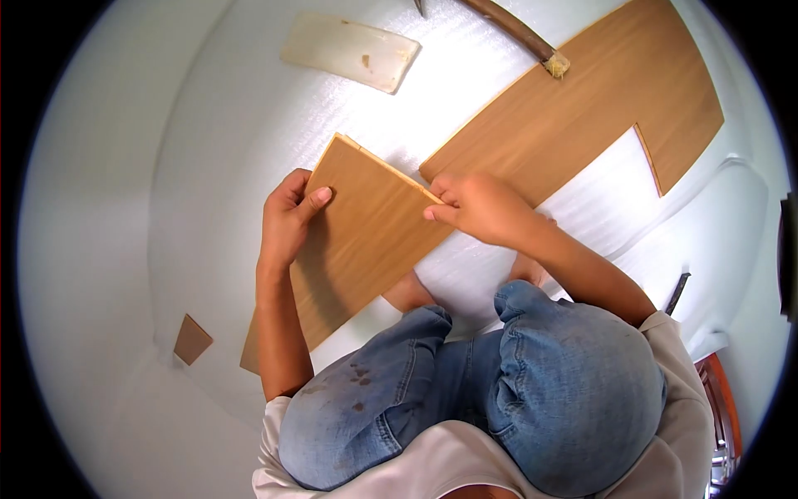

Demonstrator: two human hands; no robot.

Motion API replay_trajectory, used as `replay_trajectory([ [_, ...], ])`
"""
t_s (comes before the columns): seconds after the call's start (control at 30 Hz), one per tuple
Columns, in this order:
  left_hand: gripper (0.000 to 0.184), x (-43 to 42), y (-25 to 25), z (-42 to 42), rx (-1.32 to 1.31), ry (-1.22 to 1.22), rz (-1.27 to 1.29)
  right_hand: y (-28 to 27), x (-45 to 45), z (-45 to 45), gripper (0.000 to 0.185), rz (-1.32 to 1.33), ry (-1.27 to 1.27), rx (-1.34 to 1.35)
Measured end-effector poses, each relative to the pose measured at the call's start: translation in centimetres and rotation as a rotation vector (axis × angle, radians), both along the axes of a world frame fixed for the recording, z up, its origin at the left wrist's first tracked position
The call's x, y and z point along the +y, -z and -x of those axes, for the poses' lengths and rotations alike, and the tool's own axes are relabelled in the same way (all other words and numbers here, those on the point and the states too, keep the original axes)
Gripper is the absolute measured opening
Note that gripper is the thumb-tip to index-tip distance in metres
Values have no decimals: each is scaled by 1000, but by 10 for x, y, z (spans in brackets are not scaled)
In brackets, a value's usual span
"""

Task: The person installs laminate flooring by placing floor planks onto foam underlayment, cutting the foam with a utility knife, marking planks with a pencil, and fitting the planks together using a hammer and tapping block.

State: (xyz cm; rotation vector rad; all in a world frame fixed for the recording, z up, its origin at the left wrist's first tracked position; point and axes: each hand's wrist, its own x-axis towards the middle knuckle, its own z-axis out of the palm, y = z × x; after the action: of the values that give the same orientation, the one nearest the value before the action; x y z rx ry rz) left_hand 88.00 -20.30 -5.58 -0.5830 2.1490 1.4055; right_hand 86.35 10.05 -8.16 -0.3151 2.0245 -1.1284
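A wood-grain floorboard (pixel 374 204) is held tilted in front of my knees, its pale cut edge facing up and to the right. My left hand (pixel 291 212) grips its left edge, thumb on the face and fingers hidden behind. At the far right corner, my right hand (pixel 478 208) pinches the pale edge between thumb and fingers. Just beyond my right hand lies a second, longer floorboard (pixel 582 108), with a rectangular notch in its near side.
White foam sheeting (pixel 224 166) covers the floor. A wooden handle (pixel 515 29) with a frayed end rests over the long floorboard. An off-white block (pixel 353 50) lies at the top, a small brown offcut (pixel 193 339) at left, a thin black object (pixel 679 293) at right.
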Motion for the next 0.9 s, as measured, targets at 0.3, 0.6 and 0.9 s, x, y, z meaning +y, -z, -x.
replay_trajectory([
  [0.3,25,-4,-7,1,-17,-49,-106,48,-17,-34,31,682,375,-900],
  [0.6,29,-6,-5,3,-53,-34,-116,33,-25,11,32,873,498,-973],
  [0.9,29,-3,-7,-1,-65,-26,-145,43,-60,1,32,878,428,-843],
])
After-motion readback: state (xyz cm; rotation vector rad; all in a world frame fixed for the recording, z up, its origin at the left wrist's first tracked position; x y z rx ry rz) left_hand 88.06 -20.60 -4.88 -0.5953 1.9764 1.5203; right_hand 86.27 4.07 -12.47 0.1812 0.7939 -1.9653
